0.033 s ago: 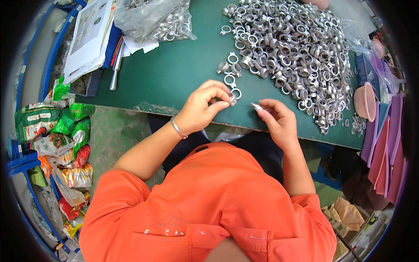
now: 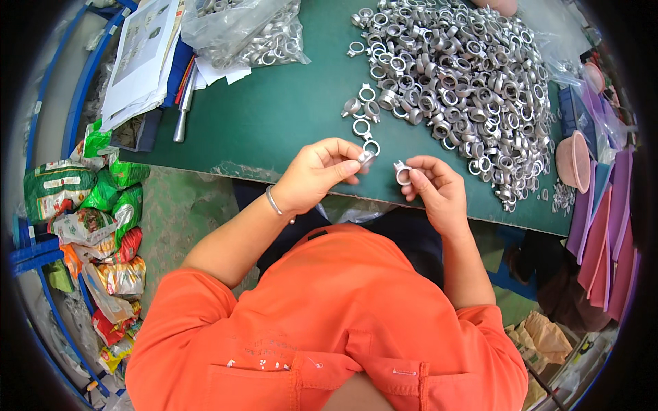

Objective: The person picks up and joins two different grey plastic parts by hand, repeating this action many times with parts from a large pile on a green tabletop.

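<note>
My right hand [image 2: 436,186] pinches a grey metal ring [image 2: 402,175] with a small lug between thumb and fingers, its round opening in sight just above the table's near edge. To its left, my left hand [image 2: 319,172] is closed on another metal ring [image 2: 365,157], partly covered by thumb and fingers. Right beyond those fingertips lies a loose ring [image 2: 371,146] on the green table [image 2: 274,123]. Several more rings [image 2: 362,127] run in a short line away from it. At the back right spreads a large heap of the same rings [image 2: 452,75].
A clear plastic bag of rings [image 2: 253,34] lies at the far left, beside papers [image 2: 140,61] and a metal-handled tool [image 2: 181,116]. On the right are a pink bowl [image 2: 573,161] and hanging coloured sheets [image 2: 603,226]. Colourful packets [image 2: 103,212] fill the left-hand shelf.
The ring in my right hand has turned from edge-on to showing its opening. My left fingers have shifted on their ring and spread a little. The heap has not moved.
</note>
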{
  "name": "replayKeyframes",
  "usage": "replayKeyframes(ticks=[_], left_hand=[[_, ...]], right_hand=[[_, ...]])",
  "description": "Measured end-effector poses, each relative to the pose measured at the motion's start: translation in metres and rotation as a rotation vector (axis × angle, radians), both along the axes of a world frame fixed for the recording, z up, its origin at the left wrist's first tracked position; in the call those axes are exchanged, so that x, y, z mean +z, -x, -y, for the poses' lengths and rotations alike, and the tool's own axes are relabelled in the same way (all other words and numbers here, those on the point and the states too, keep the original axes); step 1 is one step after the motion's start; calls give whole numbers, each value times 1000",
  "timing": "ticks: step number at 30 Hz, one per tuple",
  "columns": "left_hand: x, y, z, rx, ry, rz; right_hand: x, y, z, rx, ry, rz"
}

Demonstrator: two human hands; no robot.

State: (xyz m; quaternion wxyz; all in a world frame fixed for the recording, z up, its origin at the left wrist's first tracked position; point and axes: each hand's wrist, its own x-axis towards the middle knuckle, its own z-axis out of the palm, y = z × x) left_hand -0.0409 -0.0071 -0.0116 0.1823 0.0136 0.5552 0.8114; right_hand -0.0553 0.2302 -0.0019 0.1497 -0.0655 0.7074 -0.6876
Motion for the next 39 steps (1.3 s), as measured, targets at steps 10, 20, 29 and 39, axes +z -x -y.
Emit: replayKeyframes(ticks=[10, 20, 29, 39], left_hand=[[12, -13, -3, -49, -383, 178], [15, -55, 15, -8, 853, -511], [6, 23, -13, 278, 1068, -885], [4, 1, 0, -33, -306, 226]], right_hand=[[1, -10, 35, 104, 470, 38], [10, -33, 35, 317, -411, -580], [0, 22, 43, 126, -591, -791], [4, 11, 21, 97, 304, 255]])
